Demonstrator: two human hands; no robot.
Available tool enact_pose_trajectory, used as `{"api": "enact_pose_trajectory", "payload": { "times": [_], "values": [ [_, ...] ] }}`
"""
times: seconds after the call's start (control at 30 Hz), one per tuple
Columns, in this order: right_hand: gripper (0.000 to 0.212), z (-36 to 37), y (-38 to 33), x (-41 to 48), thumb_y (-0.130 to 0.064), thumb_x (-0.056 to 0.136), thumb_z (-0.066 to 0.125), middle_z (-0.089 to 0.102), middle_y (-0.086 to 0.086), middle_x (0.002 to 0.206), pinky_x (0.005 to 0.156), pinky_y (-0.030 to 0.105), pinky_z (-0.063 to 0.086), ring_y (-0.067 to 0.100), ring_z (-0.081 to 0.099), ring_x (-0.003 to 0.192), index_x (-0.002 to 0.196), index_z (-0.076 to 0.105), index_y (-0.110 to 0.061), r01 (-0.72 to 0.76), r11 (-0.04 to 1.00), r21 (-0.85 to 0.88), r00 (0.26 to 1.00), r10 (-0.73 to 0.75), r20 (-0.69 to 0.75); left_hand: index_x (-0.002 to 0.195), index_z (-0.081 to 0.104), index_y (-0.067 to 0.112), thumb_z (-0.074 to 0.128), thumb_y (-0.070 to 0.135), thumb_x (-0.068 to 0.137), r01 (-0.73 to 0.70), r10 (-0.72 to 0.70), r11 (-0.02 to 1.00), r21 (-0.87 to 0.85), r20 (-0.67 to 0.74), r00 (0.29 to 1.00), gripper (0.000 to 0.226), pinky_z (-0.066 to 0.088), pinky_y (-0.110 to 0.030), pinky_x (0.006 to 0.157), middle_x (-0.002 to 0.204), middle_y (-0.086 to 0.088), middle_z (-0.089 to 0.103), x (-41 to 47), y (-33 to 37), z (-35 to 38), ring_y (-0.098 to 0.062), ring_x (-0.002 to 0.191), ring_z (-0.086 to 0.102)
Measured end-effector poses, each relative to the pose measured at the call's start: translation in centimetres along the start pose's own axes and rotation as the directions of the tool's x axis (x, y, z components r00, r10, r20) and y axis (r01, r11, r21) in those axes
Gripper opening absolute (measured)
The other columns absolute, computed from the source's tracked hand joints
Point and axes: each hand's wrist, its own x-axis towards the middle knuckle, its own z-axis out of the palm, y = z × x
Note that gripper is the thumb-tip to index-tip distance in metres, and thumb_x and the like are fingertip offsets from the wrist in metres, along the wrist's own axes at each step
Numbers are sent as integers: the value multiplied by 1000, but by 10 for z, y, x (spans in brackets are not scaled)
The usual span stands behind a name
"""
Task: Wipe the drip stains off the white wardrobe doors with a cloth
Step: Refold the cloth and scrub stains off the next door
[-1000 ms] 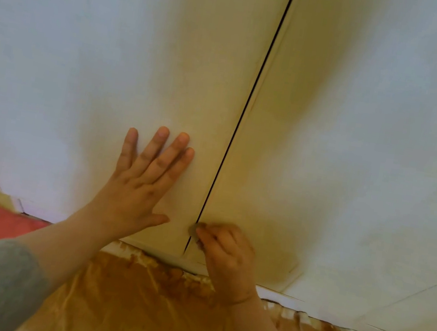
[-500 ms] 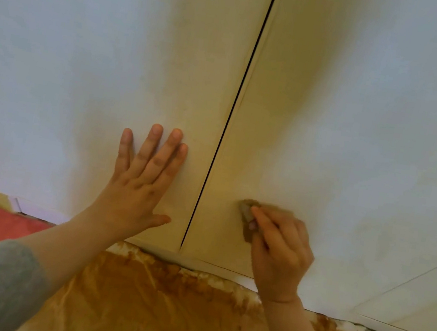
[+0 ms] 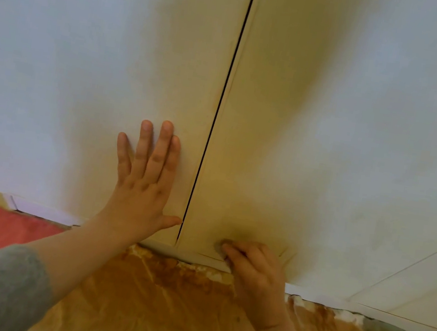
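The small, dull brown cloth [image 3: 220, 246] is being held in the right hand [image 3: 255, 273]. The fingers are curled round it, so the grip is closed on the cloth and only a little bit is peeking out at the fingertips. The cloth is being pressed on the low left corner of the flat white right wardrobe door [image 3: 358, 129]. It is just beside the thin dark gap [image 3: 221, 103] between the doors and just above the bottom edge.

The left hand [image 3: 142, 191] is being laid flat on the flat white left wardrobe door [image 3: 55, 70]. Its fingers are straight and nothing is being held in its grip.

To do this step well, the cloth is probably best pushed firmly and rubbed in short strokes, right down to the bottom edge. The left door is being steadied by the flat hand, which should help. Dirt should not be pushed into the gap. The drips themselves cannot be made out clearly. A crinkly, brown-stained sheet [image 3: 161, 312] is lying on the floor below the doors.
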Motion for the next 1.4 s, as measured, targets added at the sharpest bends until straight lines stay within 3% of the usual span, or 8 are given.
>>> {"api": "enact_pose_trajectory", "payload": {
  "times": [0.27,0.47,0.6,0.83,0.97,1.1,1.23,1.4],
  "values": [
    [15,-30,26,47,0,91,60,67,15,93,81,22,46,23,57,88,96,75,2,-162,986,-48,941,139,-310,154,-6,-2,88,66,38,31,-29,998,-59,37,999,164,5,-75,111,161,-24,-13,-2,11,3,-49,146,-11],
    [34,16,22,1,-15,102,49,63,4,80,58,34,51,21,55,77,83,75,-7,-41,999,-35,994,37,-108,155,0,-1,89,66,37,-15,17,1000,-22,64,998,162,7,-74,111,161,-18,-21,-7,9,4,-48,146,-15],
    [18,23,15,-17,-9,86,59,63,0,79,57,33,51,18,55,77,84,76,-12,-74,997,-32,997,75,5,155,-2,1,89,65,37,-16,17,1000,-15,71,997,163,6,-74,112,161,-18,-23,-7,10,3,-47,146,-18],
    [19,-40,16,36,-9,96,60,67,15,90,74,22,48,25,58,83,93,76,1,-209,978,-9,898,189,-397,155,3,0,90,63,35,-13,12,1000,10,69,998,161,6,-73,112,161,-18,-21,-10,8,4,-47,146,-16],
    [18,-58,45,53,3,93,56,67,22,94,86,19,43,34,59,89,92,73,4,-313,947,-67,841,244,-484,154,4,-1,90,63,36,-6,5,1000,8,60,998,160,7,-74,111,161,-19,-22,-9,9,6,-47,146,-17],
    [33,-36,46,34,-11,101,51,65,19,86,72,28,48,29,57,85,82,74,4,-214,976,-48,903,179,-391,154,5,-2,90,64,36,18,-19,1000,3,67,998,160,8,-76,110,160,-21,-21,-7,14,9,-49,145,-16],
    [7,-4,46,-18,1,77,76,62,9,81,61,31,49,22,55,79,79,74,-5,-162,979,-120,978,144,-150,154,3,-3,90,64,36,34,-34,999,8,73,997,160,7,-75,110,160,-22,-22,-6,17,11,-51,145,-15],
    [11,-2,32,-37,-7,79,67,63,1,81,56,24,47,15,49,80,82,76,-10,-219,971,-91,976,218,-17,154,1,-2,90,63,35,39,-40,999,10,70,997,162,7,-75,111,160,-21,-22,-7,18,10,-50,145,-16]
  ]
}}
